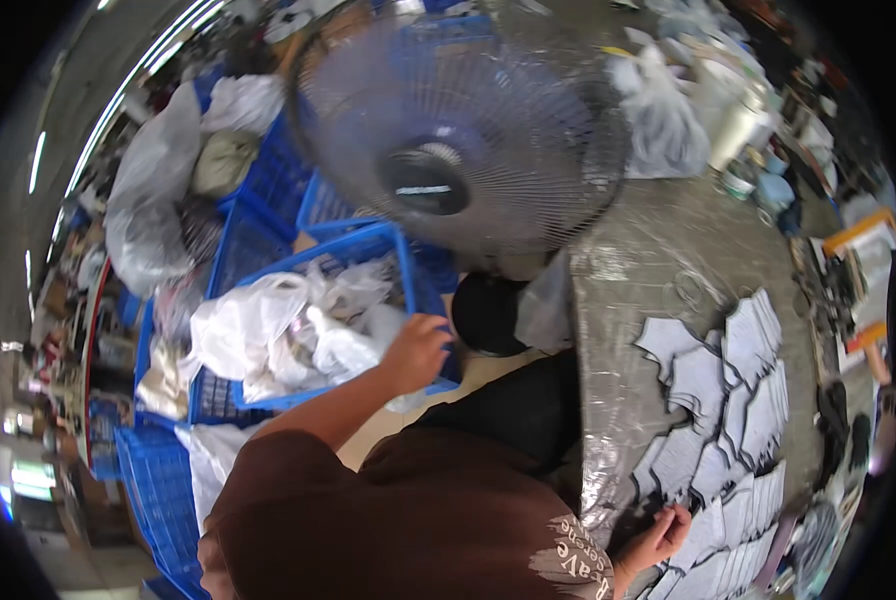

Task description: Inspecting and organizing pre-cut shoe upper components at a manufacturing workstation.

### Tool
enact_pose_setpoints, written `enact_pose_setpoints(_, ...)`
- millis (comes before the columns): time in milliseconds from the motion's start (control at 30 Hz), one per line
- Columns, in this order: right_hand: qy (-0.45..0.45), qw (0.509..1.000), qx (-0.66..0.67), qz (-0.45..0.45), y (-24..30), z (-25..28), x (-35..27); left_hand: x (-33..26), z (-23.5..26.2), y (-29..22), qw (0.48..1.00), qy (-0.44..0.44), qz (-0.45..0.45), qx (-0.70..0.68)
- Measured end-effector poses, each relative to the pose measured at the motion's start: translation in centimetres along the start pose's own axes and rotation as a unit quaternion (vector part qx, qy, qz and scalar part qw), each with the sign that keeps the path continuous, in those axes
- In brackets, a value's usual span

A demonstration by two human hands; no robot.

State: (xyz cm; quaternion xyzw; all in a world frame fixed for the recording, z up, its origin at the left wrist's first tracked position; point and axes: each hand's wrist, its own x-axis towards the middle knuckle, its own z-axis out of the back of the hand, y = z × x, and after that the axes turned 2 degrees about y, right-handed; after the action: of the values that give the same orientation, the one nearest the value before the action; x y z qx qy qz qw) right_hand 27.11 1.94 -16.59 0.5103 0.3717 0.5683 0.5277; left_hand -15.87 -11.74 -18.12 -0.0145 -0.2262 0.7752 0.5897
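— Head view, left side first: why so far out with the left hand [418, 350]?
— Stretched to the blue crate [423, 290] beside the seat, fingers curled over its near rim, among the crumpled clear plastic bags [268, 335] stuffed inside. Grip half closed; whether pinching a bag, impossible to tell.
— And the right hand [658, 540]?
— Down at the near edge of the grey desk [618, 330], fingertips pressed together on one of the flat grey cut pieces [728, 400]. Fanned in overlapping stacks, probably to keep each within easy reach.
— The big fan [458, 130]?
— Standing just beyond the crate, facing the seat, likely for cooling.
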Motion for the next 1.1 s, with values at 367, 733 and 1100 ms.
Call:
enact_pose_setpoints(367,0.008,0.998,-0.047,0.030,-0.8,-0.1,0.2,-13.2,0.9,16.2,0.726,-0.090,0.641,-0.231)
enact_pose_setpoints(733,0.025,0.998,-0.056,0.028,-1.6,0.0,0.6,-7.6,-9.2,8.8,0.886,0.217,0.399,-0.093)
enact_pose_setpoints(1100,0.035,0.996,-0.082,0.021,-1.6,0.4,0.8,-10.5,-1.8,24.7,0.734,-0.189,0.651,-0.051)
